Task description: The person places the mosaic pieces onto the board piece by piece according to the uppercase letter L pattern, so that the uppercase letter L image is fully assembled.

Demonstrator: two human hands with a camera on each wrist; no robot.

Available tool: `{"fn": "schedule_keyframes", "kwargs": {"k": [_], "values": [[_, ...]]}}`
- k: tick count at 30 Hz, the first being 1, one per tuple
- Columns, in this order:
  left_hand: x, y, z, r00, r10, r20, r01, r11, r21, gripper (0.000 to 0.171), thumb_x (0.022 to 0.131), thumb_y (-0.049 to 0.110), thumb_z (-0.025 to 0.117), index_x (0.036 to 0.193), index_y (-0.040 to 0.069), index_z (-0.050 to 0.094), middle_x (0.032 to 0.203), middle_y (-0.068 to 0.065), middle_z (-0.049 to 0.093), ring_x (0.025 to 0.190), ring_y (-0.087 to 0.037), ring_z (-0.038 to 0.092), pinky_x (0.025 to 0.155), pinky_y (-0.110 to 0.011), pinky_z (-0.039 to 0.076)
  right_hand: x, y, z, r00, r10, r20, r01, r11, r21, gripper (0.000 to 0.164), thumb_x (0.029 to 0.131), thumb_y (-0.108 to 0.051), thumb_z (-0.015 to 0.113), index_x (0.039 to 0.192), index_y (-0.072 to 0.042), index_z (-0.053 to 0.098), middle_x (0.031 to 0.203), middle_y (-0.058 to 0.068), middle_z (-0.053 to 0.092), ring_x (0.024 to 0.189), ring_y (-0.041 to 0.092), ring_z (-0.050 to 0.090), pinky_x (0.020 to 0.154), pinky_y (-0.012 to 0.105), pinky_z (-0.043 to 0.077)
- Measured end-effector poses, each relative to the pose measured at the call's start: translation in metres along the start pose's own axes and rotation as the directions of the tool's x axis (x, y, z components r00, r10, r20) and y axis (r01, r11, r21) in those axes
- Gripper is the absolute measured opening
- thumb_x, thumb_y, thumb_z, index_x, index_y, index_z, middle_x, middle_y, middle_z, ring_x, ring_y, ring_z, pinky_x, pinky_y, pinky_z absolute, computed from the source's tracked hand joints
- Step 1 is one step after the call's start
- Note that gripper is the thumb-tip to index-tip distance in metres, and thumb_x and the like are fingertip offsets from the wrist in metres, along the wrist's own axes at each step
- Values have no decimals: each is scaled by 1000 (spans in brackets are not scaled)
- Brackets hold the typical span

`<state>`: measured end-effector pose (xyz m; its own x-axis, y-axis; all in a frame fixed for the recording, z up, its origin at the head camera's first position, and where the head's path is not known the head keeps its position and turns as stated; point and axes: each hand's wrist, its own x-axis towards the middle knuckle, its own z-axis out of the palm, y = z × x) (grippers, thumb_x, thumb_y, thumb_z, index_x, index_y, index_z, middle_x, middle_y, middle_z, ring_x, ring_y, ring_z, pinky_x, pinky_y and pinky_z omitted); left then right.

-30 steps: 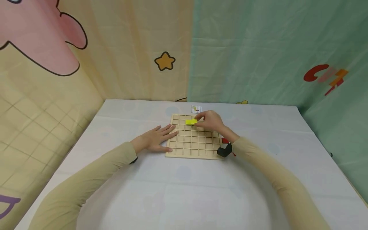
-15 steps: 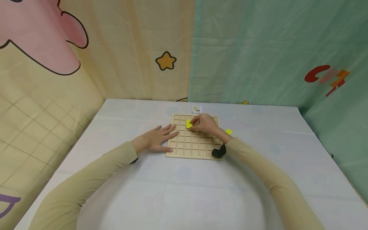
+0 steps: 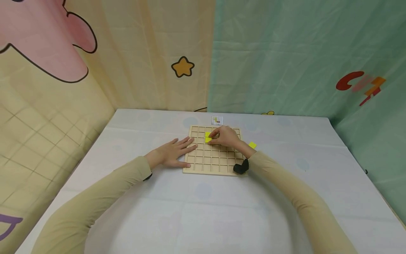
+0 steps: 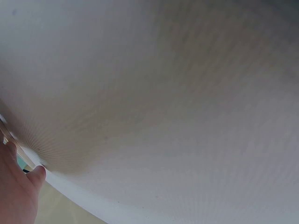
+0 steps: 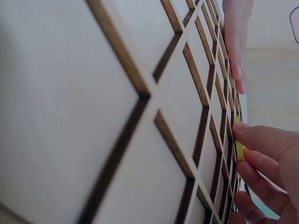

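My right hand (image 3: pixel 226 136) pinches a yellow tile (image 3: pixel 208 140) at the upper part of a wooden grid board (image 3: pixel 211 168). Another yellow square (image 3: pixel 207 134) shows right behind it; whether the two are one piece I cannot tell. In the right wrist view, a thin yellow tile (image 5: pixel 239 145) stands out between thumb and fingertips, close against the grid. My left hand (image 3: pixel 172 154) lies with fingers spread over the board's left edge, and its thumb (image 4: pixel 36 176) shows in the left wrist view.
A small printed card with a coloured grid (image 3: pixel 217 120) lies behind the board. One loose yellow tile (image 3: pixel 252 145) is on the white tablecloth (image 3: pixel 203 211) to the right. A black wrist device (image 3: pixel 241 167) hangs over the board's lower right corner.
My right hand has come slightly nearer with the yellow tile, which was to the right of the other yellow square and is now in front of it. The left hand stays put.
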<state>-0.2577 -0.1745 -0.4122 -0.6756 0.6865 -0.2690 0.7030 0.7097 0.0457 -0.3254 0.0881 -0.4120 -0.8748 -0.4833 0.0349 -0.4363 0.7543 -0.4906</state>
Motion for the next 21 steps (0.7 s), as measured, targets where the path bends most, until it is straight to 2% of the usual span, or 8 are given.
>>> {"fn": "schedule_keyframes", "kwargs": {"k": [13, 21], "values": [[2, 1, 0, 1000, -5, 13, 5, 1000, 8, 81, 93, 67, 37, 156, 25, 8, 164, -5, -2, 151, -26, -1, 119, -55, 12, -1, -1, -2, 1000, -6, 24, 6, 1000, 5, 34, 79, -37, 79, 102, -12, 76, 102, 5, 75, 86, 17, 68, 69, 28, 51], [2, 0, 0, 1000, -2, 12, 2, 1000, 7, 81, 93, 67, 37, 156, 26, 7, 164, -4, -2, 151, -25, -2, 119, -55, 12, -1, -1, -2, 1000, -13, 26, 13, 1000, 8, 35, 79, -37, 79, 102, -11, 76, 102, 5, 75, 89, 18, 69, 73, 31, 53]]}}
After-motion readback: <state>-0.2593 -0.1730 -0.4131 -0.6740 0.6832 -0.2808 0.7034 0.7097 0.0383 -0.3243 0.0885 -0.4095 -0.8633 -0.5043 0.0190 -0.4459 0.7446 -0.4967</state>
